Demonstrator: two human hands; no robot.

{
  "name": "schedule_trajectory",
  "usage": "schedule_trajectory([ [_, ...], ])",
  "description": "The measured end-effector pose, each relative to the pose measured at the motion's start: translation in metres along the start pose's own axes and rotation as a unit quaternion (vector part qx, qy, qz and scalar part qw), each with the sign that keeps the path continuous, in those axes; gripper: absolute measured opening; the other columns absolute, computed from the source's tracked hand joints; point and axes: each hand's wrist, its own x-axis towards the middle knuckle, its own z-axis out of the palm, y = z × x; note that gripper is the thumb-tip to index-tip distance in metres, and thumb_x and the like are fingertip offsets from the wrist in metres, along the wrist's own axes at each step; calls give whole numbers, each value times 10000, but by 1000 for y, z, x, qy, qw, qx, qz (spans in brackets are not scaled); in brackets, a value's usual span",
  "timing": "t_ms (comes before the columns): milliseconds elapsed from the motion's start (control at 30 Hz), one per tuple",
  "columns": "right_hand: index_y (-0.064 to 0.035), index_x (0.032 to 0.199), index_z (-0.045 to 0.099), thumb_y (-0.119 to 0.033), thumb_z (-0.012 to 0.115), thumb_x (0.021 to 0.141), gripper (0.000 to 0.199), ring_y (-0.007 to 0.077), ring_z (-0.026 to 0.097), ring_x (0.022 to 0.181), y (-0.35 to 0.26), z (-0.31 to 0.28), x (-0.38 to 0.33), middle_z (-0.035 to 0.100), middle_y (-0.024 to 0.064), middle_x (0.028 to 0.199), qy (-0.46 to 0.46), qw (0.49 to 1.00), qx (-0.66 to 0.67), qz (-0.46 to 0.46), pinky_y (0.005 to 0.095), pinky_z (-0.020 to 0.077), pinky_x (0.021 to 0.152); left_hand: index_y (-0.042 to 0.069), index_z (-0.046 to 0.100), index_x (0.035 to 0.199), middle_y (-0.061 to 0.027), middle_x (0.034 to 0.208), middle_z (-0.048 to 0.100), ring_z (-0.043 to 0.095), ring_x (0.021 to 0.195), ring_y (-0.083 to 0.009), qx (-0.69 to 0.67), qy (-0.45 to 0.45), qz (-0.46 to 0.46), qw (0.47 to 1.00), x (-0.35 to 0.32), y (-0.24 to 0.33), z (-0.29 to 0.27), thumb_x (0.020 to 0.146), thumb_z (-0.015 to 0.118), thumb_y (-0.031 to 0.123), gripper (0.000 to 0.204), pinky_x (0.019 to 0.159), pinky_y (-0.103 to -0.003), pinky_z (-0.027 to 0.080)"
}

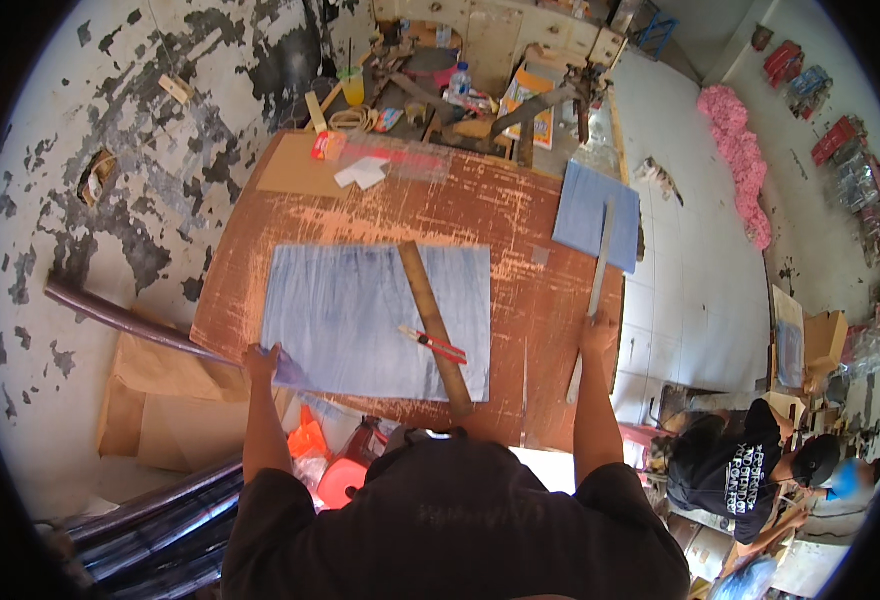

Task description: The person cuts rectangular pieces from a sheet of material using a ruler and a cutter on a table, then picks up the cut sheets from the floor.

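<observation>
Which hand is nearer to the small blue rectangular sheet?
Right. The right hand is just short of the small blue sheet; the left hand is farther, at the near-left corner of the large blue-grey rectangular sheet.

the left forearm (267,425) and the right forearm (598,410) reach forward bare from dark short sleeves (628,515), well apart and both nearly straight ahead. over on the right, the right hand (598,333) sits slightly further out, fingers bent into a grip; across from it the left hand (261,358) is held low, its finger bend hard to make out from here.
</observation>
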Motion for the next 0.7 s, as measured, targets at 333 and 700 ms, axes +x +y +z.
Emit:
schedule_trajectory([
  [333, -76, 1461, 497, -359, 798, 880, 714, 429, 575, 1223, -160, -83, -177, 585, 226, 1303, -383, 879, 177, -222, 513, 481, 1030, -39, 657, 1181, -291, 1159, 674, 651, 1102, -436, 0, -45, 27, 999, -9, -10, 9, 722, 886, 611, 828, 971, -497, 526],
  [700, -98, 1407, 604, -92, 764, 859, 571, 374, 562, 1182, -149, -62, -198, 565, 176, 1276, -306, 896, 121, -297, 486, 469, 1001, -53, 645, 1005, -233, 929, 727, 713, 885, -382, -27, -57, -32, 997, -117, -21, -3, 755, 882, 618, 755, 793, -483, 561],
])
